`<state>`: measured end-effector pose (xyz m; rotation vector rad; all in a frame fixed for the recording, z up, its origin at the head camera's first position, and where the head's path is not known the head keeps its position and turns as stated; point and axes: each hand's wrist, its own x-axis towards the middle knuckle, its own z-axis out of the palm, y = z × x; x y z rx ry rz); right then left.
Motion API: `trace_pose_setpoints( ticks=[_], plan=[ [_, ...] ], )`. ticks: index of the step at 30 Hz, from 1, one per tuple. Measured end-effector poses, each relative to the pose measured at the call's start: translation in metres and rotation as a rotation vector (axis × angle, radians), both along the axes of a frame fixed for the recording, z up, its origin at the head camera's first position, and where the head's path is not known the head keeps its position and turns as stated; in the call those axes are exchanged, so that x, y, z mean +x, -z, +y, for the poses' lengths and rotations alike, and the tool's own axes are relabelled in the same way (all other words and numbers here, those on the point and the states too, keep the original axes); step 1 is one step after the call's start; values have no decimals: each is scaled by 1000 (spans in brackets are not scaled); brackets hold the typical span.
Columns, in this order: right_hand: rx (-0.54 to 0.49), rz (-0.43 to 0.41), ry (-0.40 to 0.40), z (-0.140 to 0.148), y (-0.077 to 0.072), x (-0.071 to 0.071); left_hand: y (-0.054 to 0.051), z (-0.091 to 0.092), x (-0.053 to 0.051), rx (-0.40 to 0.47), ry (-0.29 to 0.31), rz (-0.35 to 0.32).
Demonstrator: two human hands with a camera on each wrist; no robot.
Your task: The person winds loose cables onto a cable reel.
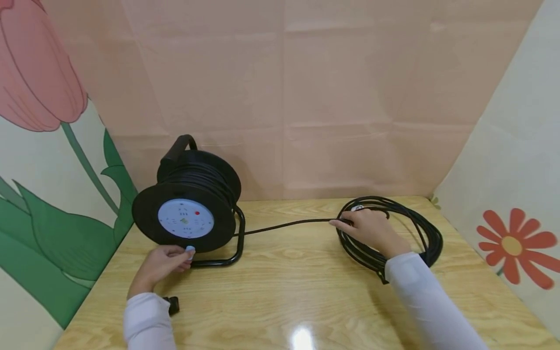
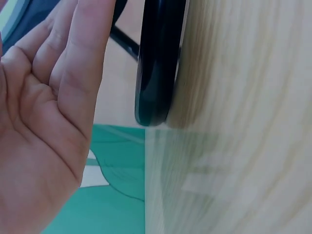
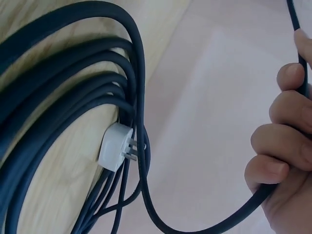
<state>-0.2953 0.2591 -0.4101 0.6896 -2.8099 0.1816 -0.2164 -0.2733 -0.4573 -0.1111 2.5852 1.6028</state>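
A black cable reel [image 1: 146, 214] stands tilted on its tube frame at the left, with a pale socket panel [image 1: 175, 218] on its face. At its lower rim my left hand [image 1: 158, 266] pinches a small light-blue knob [image 1: 190, 249]; the left wrist view shows only the palm and part of the fingers. My right hand [image 1: 372, 229] grips the black cable [image 3: 248, 207] with curled fingers. From there the cable runs across to the reel. Under and around that hand lies a loose coil of cable [image 1: 433, 238], with a white plug [image 3: 113, 147] among its loops.
A small black object [image 1: 173, 305] lies beside the left sleeve, partly hidden. The wooden table [image 1: 280, 287] meets a pink backdrop [image 1: 332, 121] behind, with a tulip-painted panel [image 1: 43, 68] at left and a flower-painted panel [image 1: 516, 165] at right.
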Motion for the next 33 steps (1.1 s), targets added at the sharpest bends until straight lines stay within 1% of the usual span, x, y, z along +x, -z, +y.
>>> trace_pose_setpoints(
  ticks=[3, 8, 14, 18, 25, 29, 33],
  plan=[
    [-6, -1, -29, -4, 3, 0, -3, -3, 3, -45, -29, 0],
    [-39, 10, -61, -6, 4, 1, -6, -5, 5, -76, -55, 4],
    [-69, -7, -58, -4, 2, 1, -8, -8, 7, -131, -68, 19],
    [-69, -5, -47, -5, 4, -1, -11, -11, 10, -172, -97, 34],
    [-47, 43, -45, -14, 10, -1, -16, -19, 15, -201, -145, 42],
    [-62, 18, -55, -20, 12, 0, -17, -22, 17, -216, -176, 63],
    [-102, -24, -74, -26, 13, 1, -16, -24, 19, -183, -226, 94]
  ],
)
